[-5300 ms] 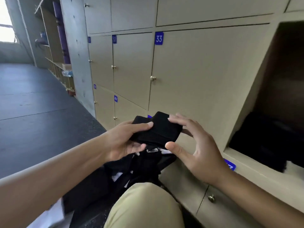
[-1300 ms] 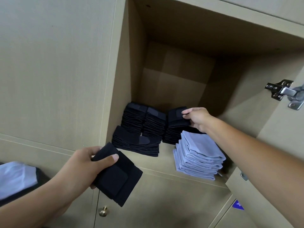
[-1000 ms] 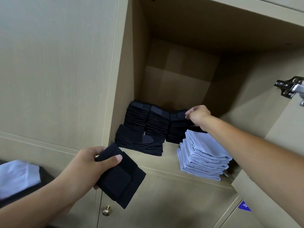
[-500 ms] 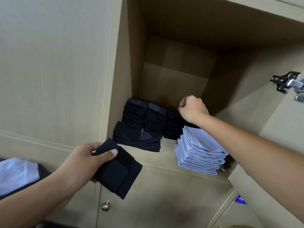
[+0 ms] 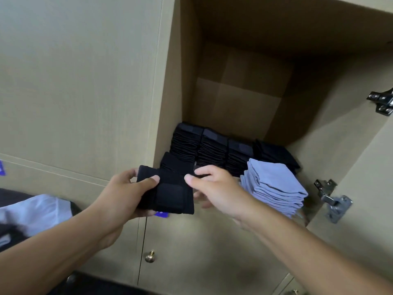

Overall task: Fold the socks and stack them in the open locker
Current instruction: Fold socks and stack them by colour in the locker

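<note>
Hands (image 5: 125,194) (image 5: 214,190) pinch flat, square black knit sock (image 5: 168,194) before wood-grain locker (image 5: 244,96).

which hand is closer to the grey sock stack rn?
Right. The right hand sits just left of the grey sock stack, almost touching it, fingers at the folded black sock. The left hand holds that sock's far side, farther left.

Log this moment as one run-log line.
left hand: grips folded black sock | right hand: pinches its edge | open locker: black stacks, grey stack
</note>
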Demonstrator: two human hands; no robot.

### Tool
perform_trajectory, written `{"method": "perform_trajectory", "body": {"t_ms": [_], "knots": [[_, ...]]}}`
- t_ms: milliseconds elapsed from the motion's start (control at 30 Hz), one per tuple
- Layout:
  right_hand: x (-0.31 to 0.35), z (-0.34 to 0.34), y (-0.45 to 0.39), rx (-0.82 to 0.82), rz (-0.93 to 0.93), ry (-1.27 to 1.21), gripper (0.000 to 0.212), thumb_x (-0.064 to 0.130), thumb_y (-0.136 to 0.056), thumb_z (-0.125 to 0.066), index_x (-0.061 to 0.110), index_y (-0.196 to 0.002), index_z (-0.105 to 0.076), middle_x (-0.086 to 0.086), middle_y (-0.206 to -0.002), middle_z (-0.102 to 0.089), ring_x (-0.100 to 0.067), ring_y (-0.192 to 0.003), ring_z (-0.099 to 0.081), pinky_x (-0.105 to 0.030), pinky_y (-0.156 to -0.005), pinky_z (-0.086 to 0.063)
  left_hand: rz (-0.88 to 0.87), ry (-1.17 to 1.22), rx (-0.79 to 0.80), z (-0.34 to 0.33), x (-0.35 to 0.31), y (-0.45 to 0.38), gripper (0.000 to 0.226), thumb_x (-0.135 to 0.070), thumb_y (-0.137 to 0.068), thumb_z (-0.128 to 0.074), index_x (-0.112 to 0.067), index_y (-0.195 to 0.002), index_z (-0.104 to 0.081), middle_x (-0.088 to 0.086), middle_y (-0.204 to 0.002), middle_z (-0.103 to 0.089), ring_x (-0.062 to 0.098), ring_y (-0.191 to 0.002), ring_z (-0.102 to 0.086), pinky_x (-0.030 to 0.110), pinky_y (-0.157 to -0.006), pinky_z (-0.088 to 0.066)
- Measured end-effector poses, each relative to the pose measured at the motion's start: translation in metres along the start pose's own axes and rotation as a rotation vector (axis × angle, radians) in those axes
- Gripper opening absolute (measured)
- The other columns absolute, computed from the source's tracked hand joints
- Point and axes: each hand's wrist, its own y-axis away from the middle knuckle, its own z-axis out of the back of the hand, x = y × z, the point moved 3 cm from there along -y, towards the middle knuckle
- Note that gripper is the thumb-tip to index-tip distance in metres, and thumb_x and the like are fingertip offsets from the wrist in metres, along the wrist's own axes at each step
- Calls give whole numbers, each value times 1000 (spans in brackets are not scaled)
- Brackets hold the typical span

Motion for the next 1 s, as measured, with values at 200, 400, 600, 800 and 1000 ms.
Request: {"method": "perform_trajectory", "body": {"t_ms": [200, 400, 600, 800, 1000], "knots": [[9, -1, 4, 101, 146, -6, 31, 34, -91, -74, 32, -120, -64, 10, -109, -72, -3, -101, -68, -19, -87, -49, -50, -77, 79, -5, -3, 4, 17, -18, -96, -68, -7, -109, -66, 16, -91, -78, 32, -86, -77, 50, -85, -61], [16, 8, 0, 147, 245, 45, 22, 11, -89, -74, 27, -95, -61, 8, -98, -67, -11, -80, -60, -27, -86, -50, -72, -87, 112, -11, -7, 5, 18, -17, -94, -69, -4, -105, -64, 17, -86, -78, 28, -77, -77, 37, -64, -61], [27, 58, -16, 24, 273, 87, 36, -3, -93, -60, 29, -85, -76, 9, -86, -69, -6, -81, -55, -20, -78, -41, -119, -131, 108, -17, -12, 6, 21, -21, -92, -71, -4, -101, -62, 11, -85, -79, 24, -65, -73, 27, -53, -56], [24, 134, -57, -272, 121, -150, 37, -7, -95, -58, 23, -95, -79, 7, -85, -68, -13, -96, -59, -23, -92, -46, -122, -203, 136, -20, -8, 4, 17, -17, -95, -69, -3, -100, -60, 10, -86, -79, 28, -64, -72, 25, -50, -52], [-1, 173, -96, -476, -67, -335, 36, -17, -91, -57, 14, -92, -75, -18, -114, -70, -26, -103, -69, -33, -84, -56, -156, -291, 158, -24, -3, 3, 10, -13, -96, -66, -6, -100, -60, 7, -85, -79, 26, -65, -73, 24, -52, -50]]}}
